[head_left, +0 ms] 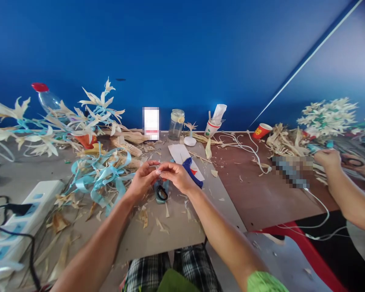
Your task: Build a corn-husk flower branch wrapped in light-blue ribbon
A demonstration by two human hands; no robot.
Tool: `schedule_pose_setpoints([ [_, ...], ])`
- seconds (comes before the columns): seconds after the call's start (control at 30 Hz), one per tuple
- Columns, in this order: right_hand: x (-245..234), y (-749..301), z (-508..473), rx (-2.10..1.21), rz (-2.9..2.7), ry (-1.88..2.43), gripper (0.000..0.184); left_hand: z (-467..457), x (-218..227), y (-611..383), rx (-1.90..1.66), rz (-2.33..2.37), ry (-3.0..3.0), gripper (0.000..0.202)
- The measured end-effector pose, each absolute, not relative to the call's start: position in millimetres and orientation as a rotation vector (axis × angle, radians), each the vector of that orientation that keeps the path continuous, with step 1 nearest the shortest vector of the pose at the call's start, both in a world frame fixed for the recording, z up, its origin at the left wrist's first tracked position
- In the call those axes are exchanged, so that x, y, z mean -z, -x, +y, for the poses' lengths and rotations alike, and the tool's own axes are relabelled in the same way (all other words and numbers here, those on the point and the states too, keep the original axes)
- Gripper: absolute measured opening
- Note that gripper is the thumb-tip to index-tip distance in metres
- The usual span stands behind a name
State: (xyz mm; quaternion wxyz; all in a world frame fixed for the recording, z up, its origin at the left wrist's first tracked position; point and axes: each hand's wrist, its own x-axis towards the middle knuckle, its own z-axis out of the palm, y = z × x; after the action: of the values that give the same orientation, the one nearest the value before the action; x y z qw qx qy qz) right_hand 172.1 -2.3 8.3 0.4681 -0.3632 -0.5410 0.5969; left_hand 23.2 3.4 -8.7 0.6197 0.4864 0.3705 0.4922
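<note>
L hand (144,178), R hand (177,175), tips touching, can't tell if gripping, blk loop (166,196) just below both

Wears a bright green sleeve (265,282) at near right, olive-green cloth (176,282) at near centre and black-and-white plaid legwear (196,265); has bare forearms (225,235) and bare hands (141,181).

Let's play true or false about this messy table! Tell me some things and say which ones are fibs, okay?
1. The left hand and the right hand are close together. True.
2. The clear bottle on the far left has a green cap. False: the clear bottle has a red cap.
3. A black plug is in the white power strip. True.
4. The light blue ribbon tangle is right of both hands. False: the ribbon tangle is left of them.
</note>
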Motion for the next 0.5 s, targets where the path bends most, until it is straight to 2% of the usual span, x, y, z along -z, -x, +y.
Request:
schedule_pose_setpoints([
  [0.5, -6.4, -178.5, -2.5, -1.556, -1.272, 0.838, 0.011, 8.5, 15.3, -19.4, -1.129, 1.017, -1.38, 0.04],
])
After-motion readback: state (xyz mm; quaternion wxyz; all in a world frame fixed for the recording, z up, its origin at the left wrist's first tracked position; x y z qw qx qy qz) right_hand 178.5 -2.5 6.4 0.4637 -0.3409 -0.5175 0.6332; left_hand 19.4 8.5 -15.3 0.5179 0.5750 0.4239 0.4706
